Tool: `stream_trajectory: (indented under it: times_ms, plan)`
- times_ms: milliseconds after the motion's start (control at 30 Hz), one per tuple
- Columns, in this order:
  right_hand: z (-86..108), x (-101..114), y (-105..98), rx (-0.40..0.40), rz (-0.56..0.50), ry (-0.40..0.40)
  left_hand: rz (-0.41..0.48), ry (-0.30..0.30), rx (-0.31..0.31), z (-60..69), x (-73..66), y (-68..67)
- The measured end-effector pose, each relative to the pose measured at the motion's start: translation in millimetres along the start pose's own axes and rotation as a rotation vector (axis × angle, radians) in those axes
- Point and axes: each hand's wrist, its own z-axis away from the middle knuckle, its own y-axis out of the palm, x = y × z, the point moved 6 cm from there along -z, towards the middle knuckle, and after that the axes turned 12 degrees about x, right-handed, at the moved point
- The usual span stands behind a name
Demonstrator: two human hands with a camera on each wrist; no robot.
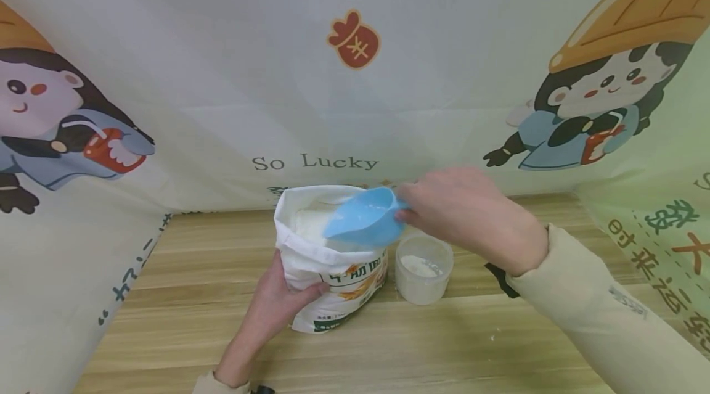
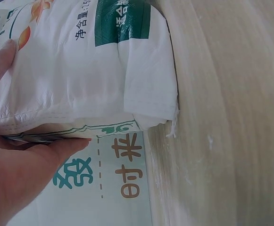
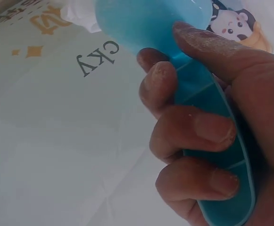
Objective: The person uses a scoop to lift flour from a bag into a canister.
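Right grip (image 1: 446, 204) curls round a smooth light-blue scoop (image 1: 363, 219); left grip (image 1: 285, 294) clasps a white printed bag (image 1: 342, 277).

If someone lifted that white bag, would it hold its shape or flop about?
The white bag would probably give and sag, since its sides look creased and its rim folded over. It may feel fairly heavy, with pale powder visible inside. Its open top suggests it could spill if tipped.
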Motion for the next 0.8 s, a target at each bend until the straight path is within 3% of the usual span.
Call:
stream_trajectory:
  times_ms: [300,800]
  plan:
    - [-1.9,12.0,-6.7,-0.016,0.069,0.013,0.007,-0.003,0.002,0.5,-0.8,0.0]
    - [-18.2,25.0,-6.0,0.076,0.117,0.062,0.0,-0.014,0.003,1.4,-1.0,-0.2]
